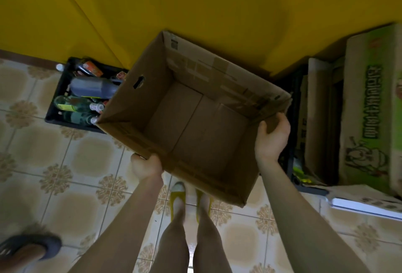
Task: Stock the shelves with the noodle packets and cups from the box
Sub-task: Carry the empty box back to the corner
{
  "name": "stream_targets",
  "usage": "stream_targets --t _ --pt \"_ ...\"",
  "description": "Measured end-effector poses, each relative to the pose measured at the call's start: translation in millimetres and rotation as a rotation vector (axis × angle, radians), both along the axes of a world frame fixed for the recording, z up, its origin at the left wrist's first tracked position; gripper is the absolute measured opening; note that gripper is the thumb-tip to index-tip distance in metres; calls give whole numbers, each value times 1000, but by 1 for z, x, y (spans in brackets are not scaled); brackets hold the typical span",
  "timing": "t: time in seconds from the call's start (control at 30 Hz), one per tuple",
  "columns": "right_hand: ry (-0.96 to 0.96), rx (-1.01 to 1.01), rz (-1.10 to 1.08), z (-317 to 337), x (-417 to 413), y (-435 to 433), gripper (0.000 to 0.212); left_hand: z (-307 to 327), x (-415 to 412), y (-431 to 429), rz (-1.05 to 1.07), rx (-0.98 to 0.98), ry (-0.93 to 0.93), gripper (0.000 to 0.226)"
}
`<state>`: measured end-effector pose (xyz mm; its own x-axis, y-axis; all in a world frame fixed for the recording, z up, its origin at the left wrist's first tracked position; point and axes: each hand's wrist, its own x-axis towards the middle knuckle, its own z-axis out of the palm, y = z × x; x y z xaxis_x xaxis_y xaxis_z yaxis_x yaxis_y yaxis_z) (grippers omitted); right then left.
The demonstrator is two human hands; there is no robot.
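From the head camera, you hold the open brown cardboard box above the patterned tiled floor. Your left hand grips its near wall, fingers hidden behind the cardboard. Your right hand grasps the right rim, thumb inside.

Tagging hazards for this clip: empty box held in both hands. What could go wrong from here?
1. The left hand and right hand grip the cardboard box only by its rim; tilted, it could slip or buckle.
2. Lowered leftward, it could hit the bottles in the black crate.
3. Another person's foot is nearby: trip risk.
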<state>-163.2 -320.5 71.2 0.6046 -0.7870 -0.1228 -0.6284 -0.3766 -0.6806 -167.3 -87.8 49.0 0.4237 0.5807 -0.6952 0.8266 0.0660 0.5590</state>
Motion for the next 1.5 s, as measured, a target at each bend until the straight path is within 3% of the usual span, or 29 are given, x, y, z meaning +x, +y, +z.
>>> stream_targets --t 0.13,0.23,0.63,1.0,1.5 --pt "185 157 -179 -7 -17 -1 57 4 1 -12 40 -28 -24 27" --pt "339 240 -223 -14 -19 -8 37 -3 5 -23 69 -56 -39 31" --pt "357 119 -89 -49 26 -44 36 -53 12 -59 197 -333 -11 27" --pt "393 209 -24 -80 20 -52 36 -97 12 -70 191 -338 4 30" --pt "343 31 -40 -84 -2 -54 45 -90 -8 -91 317 -352 -25 39"
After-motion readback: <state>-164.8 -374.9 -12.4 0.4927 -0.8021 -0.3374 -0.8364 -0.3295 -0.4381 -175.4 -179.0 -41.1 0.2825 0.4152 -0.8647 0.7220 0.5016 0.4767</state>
